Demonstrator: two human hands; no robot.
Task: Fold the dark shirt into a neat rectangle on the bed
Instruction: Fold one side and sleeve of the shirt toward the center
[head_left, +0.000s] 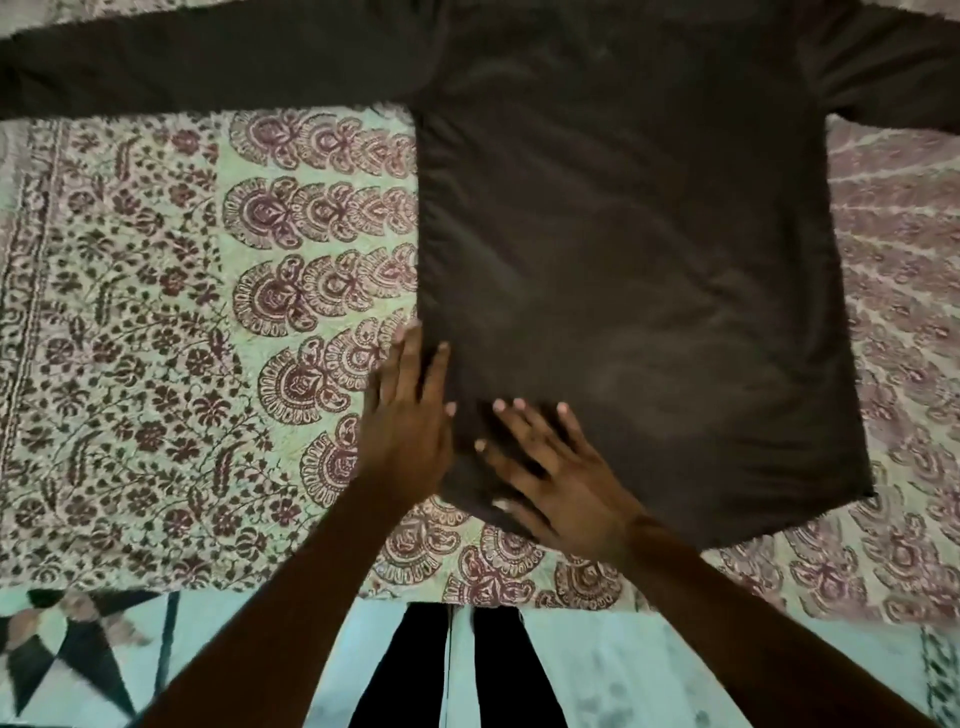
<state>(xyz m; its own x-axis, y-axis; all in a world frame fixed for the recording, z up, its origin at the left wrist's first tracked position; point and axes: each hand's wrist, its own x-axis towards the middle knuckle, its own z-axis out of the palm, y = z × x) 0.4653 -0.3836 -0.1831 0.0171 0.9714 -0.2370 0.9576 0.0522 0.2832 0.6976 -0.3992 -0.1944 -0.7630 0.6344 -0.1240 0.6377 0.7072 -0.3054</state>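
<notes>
A bed covered with a pale green and maroon block-printed bedspread (156, 312) fills most of the view, its near edge meeting a pale tiled floor (623, 665). The dark shirt (649, 234) lies flat on the bedspread, right of centre, hem toward the person, with one long sleeve (208, 67) stretched out to the left and the other (893, 73) to the right. Both hands rest at the shirt's near left corner. The left hand (410, 410) lies flat with straight fingers along the shirt's left side edge, partly on the bedspread. The right hand (556, 478) presses flat on the cloth, fingers spread, gripping nothing.
</notes>
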